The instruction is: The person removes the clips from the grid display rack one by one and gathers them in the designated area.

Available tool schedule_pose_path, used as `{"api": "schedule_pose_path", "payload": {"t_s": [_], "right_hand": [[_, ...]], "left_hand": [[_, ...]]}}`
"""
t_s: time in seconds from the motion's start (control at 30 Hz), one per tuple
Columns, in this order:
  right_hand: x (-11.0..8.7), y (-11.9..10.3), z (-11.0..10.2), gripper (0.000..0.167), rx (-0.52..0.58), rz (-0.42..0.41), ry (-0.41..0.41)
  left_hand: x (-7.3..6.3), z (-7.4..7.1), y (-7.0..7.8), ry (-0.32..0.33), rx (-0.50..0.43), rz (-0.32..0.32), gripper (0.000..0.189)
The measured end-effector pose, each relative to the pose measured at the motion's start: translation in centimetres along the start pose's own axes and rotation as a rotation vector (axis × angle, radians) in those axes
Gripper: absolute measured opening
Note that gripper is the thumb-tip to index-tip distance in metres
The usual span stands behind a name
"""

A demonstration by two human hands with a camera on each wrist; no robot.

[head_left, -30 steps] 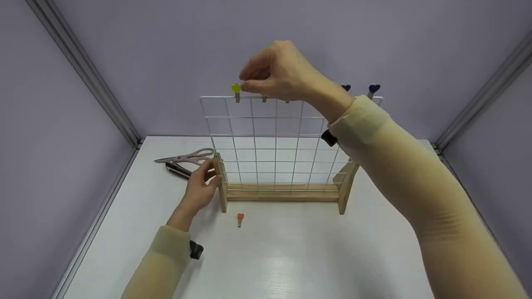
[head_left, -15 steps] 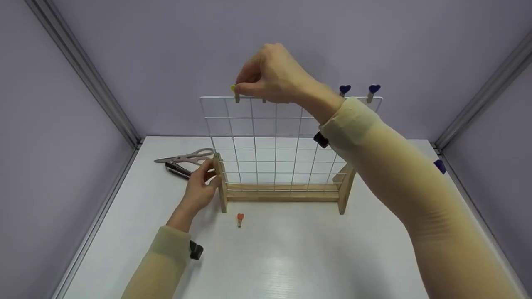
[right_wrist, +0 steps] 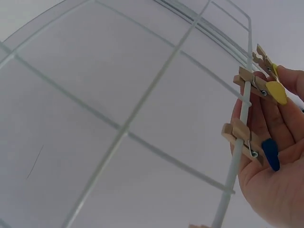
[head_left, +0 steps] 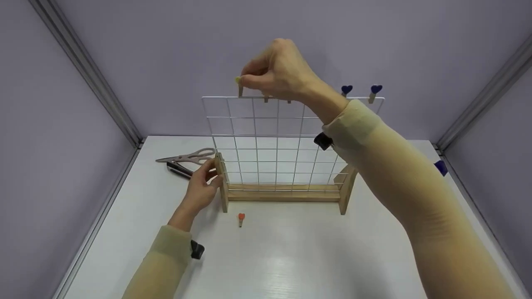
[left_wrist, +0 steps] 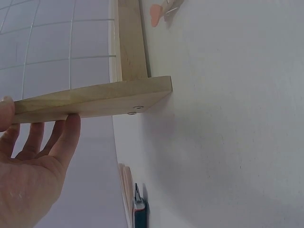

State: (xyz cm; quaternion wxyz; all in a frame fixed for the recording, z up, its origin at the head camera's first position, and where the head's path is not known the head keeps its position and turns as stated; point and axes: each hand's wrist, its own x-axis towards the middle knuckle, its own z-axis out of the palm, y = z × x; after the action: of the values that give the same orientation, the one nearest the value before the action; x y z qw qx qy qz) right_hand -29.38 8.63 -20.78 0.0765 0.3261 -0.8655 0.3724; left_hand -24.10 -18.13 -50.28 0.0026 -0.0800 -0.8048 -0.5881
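My right hand [head_left: 280, 70] pinches a small wooden clothespin [head_left: 240, 89] with a yellow heart, at the top edge of a white wire grid [head_left: 276, 135]. In the right wrist view this clothespin [right_wrist: 266, 64] has its jaws parted beside the wire. Nearer on that wire sit another yellow-heart clothespin [right_wrist: 259, 88] and a blue-heart clothespin [right_wrist: 247, 142]. My left hand [head_left: 200, 189] grips the left wooden side [head_left: 222, 182] of the grid's stand, fingers on its outer face [left_wrist: 66, 137]. Two dark-blue-heart clothespins [head_left: 376, 89] are clipped at the grid's right end.
A clothespin with an orange heart [head_left: 241, 219] lies on the white table [head_left: 274, 253] before the stand. Scissors [head_left: 189, 158] and a dark-handled cutter [head_left: 179, 170] lie left of it. A purple piece [head_left: 441, 167] shows beyond my right forearm.
My right hand has moved left to the yellow-heart clothespin at the grid's left end, taken hold of it and raised it slightly from the top wire. The left hand stays put.
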Motion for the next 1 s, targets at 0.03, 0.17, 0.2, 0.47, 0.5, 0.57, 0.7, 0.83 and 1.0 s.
{"api": "schedule_pose_path", "payload": {"t_s": [0.03, 0.17, 0.2, 0.47, 0.5, 0.57, 0.7, 0.83, 1.0], "right_hand": [[-0.1, 0.0, -0.2, 0.015, 0.007, -0.003, 0.008], [-0.5, -0.1, -0.8, 0.016, 0.029, -0.019, 0.026], [-0.6, -0.1, -1.1, 0.015, 0.036, -0.024, 0.033], [-2.2, -0.8, -2.7, 0.012, 0.142, -0.101, 0.103], [-2.5, -0.9, -2.8, 0.011, 0.151, -0.113, 0.105], [-3.1, -1.0, -2.8, 0.011, 0.174, -0.132, 0.105], [-4.6, -0.5, -2.2, 0.009, 0.246, -0.155, 0.089], [-6.2, 0.5, -1.0, 0.009, 0.296, -0.133, 0.049], [-8.1, 2.2, 1.0, 0.01, 0.317, -0.123, -0.035]], "left_hand": [[0.0, 0.0, 0.0, 0.002, 0.001, -0.002, 0.059], [0.1, 0.1, 0.0, 0.009, 0.007, 0.002, 0.057], [0.1, 0.1, 0.0, 0.008, 0.008, 0.002, 0.057], [0.3, -0.1, -0.1, 0.006, 0.008, -0.018, 0.057], [0.3, -0.1, -0.1, 0.006, 0.006, -0.021, 0.057], [0.3, -0.2, -0.1, 0.006, 0.003, -0.023, 0.056], [0.4, -0.3, -0.1, 0.007, 0.01, -0.026, 0.056], [0.5, -0.3, -0.1, 0.002, 0.01, -0.016, 0.056], [0.4, -0.2, -0.2, 0.004, -0.002, -0.005, 0.054]]}}
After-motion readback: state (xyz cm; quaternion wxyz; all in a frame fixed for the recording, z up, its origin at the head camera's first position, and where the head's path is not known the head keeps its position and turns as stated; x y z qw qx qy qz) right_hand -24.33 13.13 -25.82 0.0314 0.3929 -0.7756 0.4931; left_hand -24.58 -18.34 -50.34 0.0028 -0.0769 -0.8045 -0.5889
